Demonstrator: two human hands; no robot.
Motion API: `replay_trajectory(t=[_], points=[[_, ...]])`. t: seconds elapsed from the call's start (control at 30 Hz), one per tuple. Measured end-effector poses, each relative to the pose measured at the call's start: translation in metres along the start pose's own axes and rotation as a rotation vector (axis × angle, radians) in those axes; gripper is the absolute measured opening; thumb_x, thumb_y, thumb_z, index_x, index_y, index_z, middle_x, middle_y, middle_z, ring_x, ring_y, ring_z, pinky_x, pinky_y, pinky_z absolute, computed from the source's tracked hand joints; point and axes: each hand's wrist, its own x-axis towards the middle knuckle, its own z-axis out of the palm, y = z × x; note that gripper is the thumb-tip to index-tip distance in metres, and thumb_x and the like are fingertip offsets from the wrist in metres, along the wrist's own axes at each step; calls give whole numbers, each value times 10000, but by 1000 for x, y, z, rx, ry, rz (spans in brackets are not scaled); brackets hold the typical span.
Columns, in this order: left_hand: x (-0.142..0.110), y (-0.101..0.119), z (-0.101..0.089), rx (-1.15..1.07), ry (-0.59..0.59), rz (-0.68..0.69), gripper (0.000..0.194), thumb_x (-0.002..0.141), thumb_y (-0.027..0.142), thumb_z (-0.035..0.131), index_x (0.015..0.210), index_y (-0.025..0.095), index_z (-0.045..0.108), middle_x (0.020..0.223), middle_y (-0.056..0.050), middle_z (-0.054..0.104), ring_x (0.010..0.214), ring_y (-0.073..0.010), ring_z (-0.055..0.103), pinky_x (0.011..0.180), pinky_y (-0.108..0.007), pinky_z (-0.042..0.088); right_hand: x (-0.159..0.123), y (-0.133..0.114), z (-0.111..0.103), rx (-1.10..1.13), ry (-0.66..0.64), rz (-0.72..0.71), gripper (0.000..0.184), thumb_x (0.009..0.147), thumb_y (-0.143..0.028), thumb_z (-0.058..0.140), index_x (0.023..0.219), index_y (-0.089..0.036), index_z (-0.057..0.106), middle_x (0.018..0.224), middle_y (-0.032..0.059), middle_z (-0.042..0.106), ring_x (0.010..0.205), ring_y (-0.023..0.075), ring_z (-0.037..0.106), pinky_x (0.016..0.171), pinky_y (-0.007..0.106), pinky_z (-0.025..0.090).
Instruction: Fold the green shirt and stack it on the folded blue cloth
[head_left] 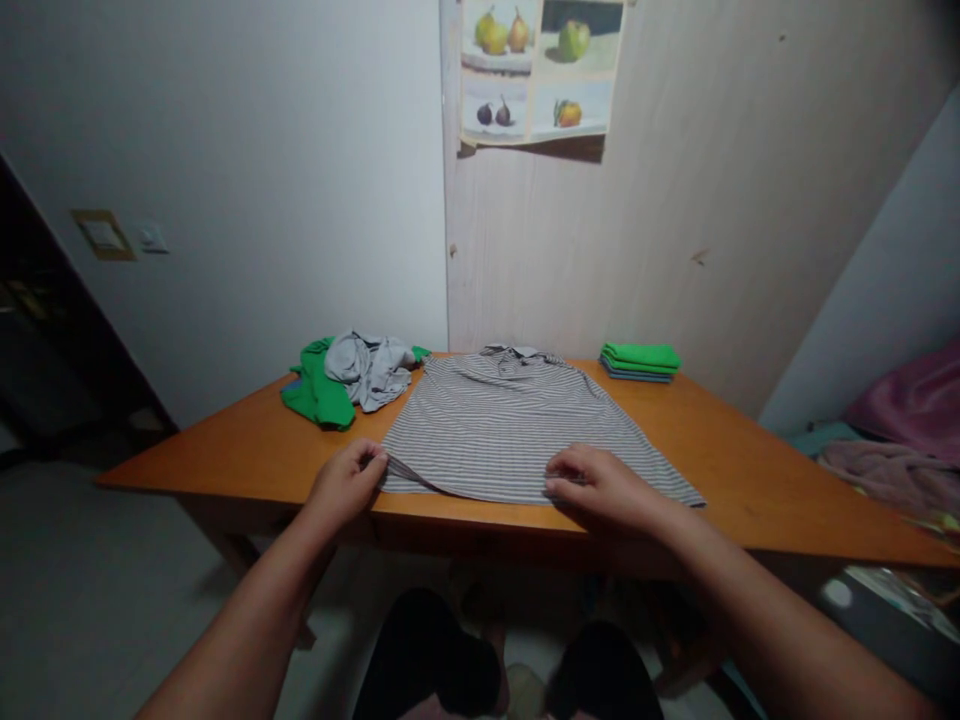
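Observation:
A grey-and-white striped shirt (pixel 510 425) lies spread flat on the wooden table (pixel 750 470), collar toward the wall. My left hand (pixel 346 482) is closed, pinching the shirt's near left hem corner. My right hand (pixel 600 485) rests on the near hem toward the right, fingers curled and pinching the fabric at the table's front edge.
A crumpled pile of green and grey clothes (pixel 349 378) lies at the back left of the table. A small stack of folded green and blue cloths (pixel 640 361) sits at the back right. A fruit poster (pixel 540 70) hangs on the wall. Bedding (pixel 892 440) is at the right.

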Motion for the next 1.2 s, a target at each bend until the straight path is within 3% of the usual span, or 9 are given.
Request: replay_trajectory(t=[0.2,0.33,0.47,0.57,0.87,1.2], points=[[2,-2,2,110,33,-49,302,819,496,534,808,209,628,700,-15,664,671,-197,599,615,-274,423,15,-10,17,3,-27,6,235,910,-422,609,984,-232,726,926,47,695,857,199,613,764,287,442],[-4,7,4,302,83,-31,218,826,405,550,900,226,651,859,-46,716,842,-243,637,712,-309,430,28,0,19,54,-9,29,233,930,-389,566,963,-224,728,925,40,719,851,195,627,750,278,445],[-9,12,6,421,81,79,193,810,322,552,956,238,645,1004,-60,716,1005,-282,624,824,-351,418,52,15,17,45,-2,38,201,908,-329,574,932,-209,733,900,35,738,826,188,636,737,270,444],[-9,6,5,378,45,105,187,816,318,540,938,233,653,981,-57,713,971,-268,629,790,-334,425,77,30,15,-2,16,85,189,886,-300,586,950,-208,738,875,29,745,800,184,643,709,259,439],[-7,-7,3,93,48,-28,225,783,394,572,904,238,679,847,-33,726,800,-239,642,668,-299,460,160,73,6,-200,135,353,215,864,-265,580,951,-193,764,973,79,768,918,216,676,768,259,460],[-5,-14,7,8,37,-115,265,788,490,585,871,257,682,776,-6,724,706,-231,639,631,-301,473,215,92,13,-350,106,445,243,846,-265,600,1026,-221,756,1077,112,758,999,245,682,796,287,478]])
